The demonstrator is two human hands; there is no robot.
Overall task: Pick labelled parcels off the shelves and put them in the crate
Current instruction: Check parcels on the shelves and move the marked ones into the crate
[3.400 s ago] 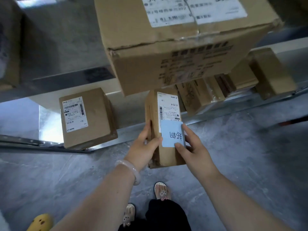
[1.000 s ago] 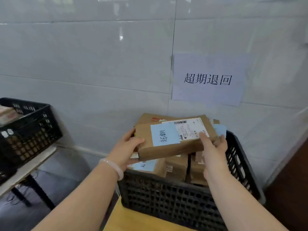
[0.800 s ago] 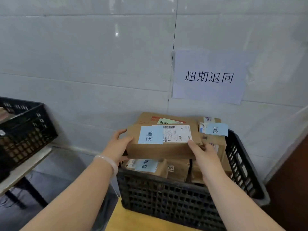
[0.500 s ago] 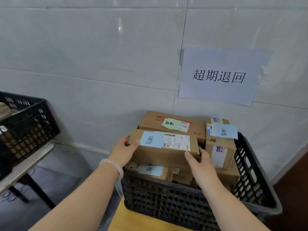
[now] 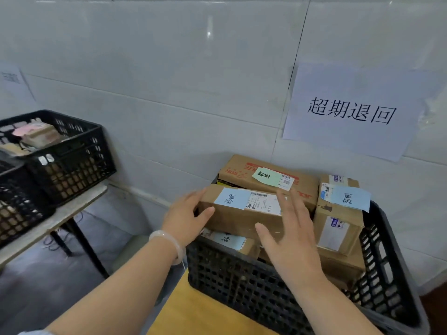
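Light: dim, cool, even.
Glare: a streak is reflected on the wall (image 5: 209,32).
Blur: the right hand (image 5: 292,240) is smeared.
Edges: bent.

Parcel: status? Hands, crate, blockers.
Left hand holds parcel end; right hand open. Parcel sits on pile in crate. Pile tops the rim.

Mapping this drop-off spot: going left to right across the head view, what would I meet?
Side crate → left hand → flat parcel → right hand → upright parcel → right wall of the main crate.
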